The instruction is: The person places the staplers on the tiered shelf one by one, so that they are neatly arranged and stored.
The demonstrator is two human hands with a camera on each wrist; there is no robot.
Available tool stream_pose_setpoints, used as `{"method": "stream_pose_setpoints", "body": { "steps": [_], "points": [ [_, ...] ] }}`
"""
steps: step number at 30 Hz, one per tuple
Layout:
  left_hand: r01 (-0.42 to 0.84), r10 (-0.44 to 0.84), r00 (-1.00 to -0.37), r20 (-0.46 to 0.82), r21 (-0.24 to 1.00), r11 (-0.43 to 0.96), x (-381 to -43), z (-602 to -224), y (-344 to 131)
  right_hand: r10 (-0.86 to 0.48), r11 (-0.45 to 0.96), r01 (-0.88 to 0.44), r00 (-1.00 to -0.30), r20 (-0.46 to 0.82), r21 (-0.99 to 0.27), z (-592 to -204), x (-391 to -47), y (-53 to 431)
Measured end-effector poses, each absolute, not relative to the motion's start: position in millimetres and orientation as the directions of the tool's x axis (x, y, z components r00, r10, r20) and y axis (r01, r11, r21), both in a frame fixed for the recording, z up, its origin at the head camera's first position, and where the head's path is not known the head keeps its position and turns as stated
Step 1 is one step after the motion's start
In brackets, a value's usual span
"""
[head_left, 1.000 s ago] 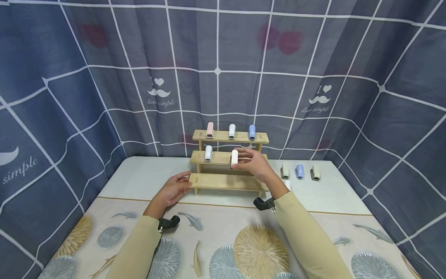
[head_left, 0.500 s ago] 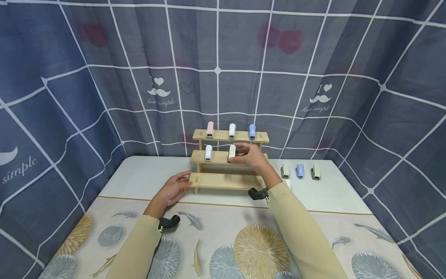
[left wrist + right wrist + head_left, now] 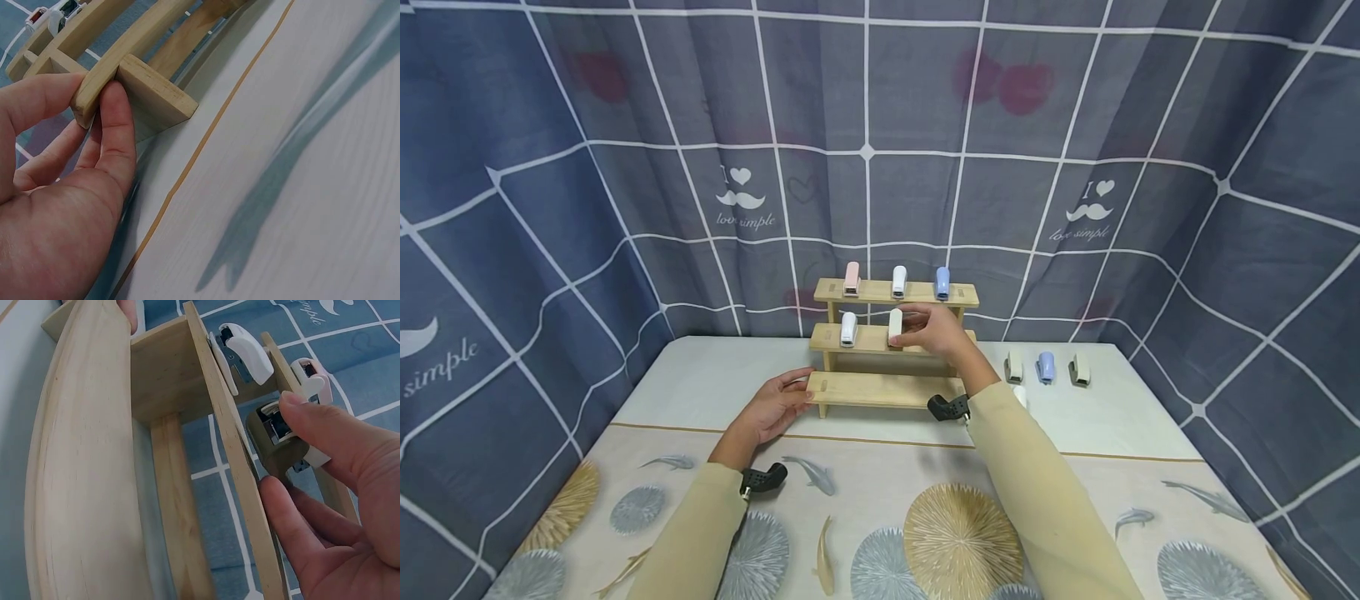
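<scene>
My right hand (image 3: 938, 332) holds a small cream stapler (image 3: 895, 323) at the middle step of a three-tier wooden stand (image 3: 880, 390). In the right wrist view, thumb and fingers grip this stapler (image 3: 275, 447) from its sides, close over the step. To its left on that step stands a white stapler (image 3: 848, 330). The top step carries a pink stapler (image 3: 852, 279), a white one and a blue stapler (image 3: 942, 284). My left hand (image 3: 773, 408) pinches the left end of the lowest step, whose board edge (image 3: 94, 94) shows between thumb and fingers in the left wrist view.
On the table right of the stand are a cream stapler (image 3: 1013, 367), a blue stapler (image 3: 1045, 368) and another cream stapler (image 3: 1079, 372). A white stapler (image 3: 1019, 396) there is partly behind the right sleeve. A checked curtain (image 3: 865, 192) hangs behind the table.
The right hand has carried the cream stapler back and slightly left, from in front of the middle step to over it. The left hand keeps its place on the stand.
</scene>
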State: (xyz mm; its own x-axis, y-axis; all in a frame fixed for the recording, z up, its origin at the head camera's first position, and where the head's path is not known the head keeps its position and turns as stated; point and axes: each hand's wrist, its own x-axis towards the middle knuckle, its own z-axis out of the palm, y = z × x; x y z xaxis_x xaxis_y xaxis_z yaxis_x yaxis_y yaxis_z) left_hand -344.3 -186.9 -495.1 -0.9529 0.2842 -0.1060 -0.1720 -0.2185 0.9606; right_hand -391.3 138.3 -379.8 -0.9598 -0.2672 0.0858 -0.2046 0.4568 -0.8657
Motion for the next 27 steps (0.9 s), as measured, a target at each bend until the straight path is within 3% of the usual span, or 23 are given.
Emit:
{"method": "stream_pose_setpoints", "body": {
  "steps": [27],
  "points": [
    [-0.187,0.286,-0.951,-0.122,0.959,-0.213,-343.4,-491.8,-187.5,-0.261,0.475,-0.231,-0.958,0.115,-0.849,-383.2,-388.6,139.1]
  ]
}}
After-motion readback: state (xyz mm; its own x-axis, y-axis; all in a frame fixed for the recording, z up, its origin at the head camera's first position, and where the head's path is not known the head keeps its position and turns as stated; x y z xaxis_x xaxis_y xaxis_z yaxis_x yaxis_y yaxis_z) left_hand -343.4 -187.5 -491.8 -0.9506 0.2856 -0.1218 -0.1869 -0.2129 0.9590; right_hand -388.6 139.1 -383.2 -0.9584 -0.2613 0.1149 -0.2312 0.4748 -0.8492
